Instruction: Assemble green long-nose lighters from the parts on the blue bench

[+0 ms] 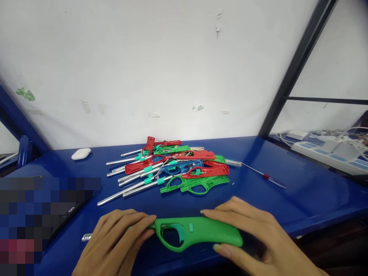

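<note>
A green long-necked gas lighter (201, 232) lies level across the near part of the table, its trigger loop facing me. My left hand (115, 241) is closed around its neck, and the metal tip pokes out to the left of the fingers. At the handle end my right hand (250, 234) grips the green body, thumb along the lower edge and fingers along the upper. Beyond my hands lies a pile of lighter parts: metal tubes (126, 193), green shell halves (205, 184), red shells (143, 164) and a blue shell (184, 167).
A screwdriver (274, 180) with a clear handle lies right of the pile. A white earbud case (81, 153) sits at the back left. Power strips (327, 151) with cables stand at the far right. Dark posts (296, 69) rise beside the white wall.
</note>
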The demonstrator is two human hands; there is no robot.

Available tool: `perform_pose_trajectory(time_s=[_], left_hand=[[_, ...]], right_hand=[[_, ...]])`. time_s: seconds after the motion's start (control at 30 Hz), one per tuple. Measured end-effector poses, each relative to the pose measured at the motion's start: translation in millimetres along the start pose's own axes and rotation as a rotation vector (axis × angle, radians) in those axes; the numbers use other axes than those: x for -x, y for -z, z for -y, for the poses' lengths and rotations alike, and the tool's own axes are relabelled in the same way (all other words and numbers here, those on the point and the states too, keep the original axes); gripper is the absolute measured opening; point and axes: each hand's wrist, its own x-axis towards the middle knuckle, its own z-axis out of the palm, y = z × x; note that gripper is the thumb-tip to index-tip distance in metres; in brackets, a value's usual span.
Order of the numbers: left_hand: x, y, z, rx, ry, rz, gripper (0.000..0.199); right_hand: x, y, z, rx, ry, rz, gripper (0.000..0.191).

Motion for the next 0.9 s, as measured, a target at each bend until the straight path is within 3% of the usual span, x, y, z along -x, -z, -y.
perform_pose_trajectory(time_s=[0.4, 0.67, 0.9], left_hand=[[-8, 2.1, 4, 0.057, -0.006, 0.09, 0.023], [-5, 2.6, 3, 0.015, 0.038, 0.146, 0.025], [-6, -1.0, 2, 0.059, 0.087, 0.089, 0.033]], right_hand=[[-5, -6, -11, -0.017, -0.077, 0.271, 0.039], [-6, -4, -10, -0.029, -0.126, 0.339, 0.038], [-4, -8, -12, -0.028, -0.128, 0.325, 0.037]])
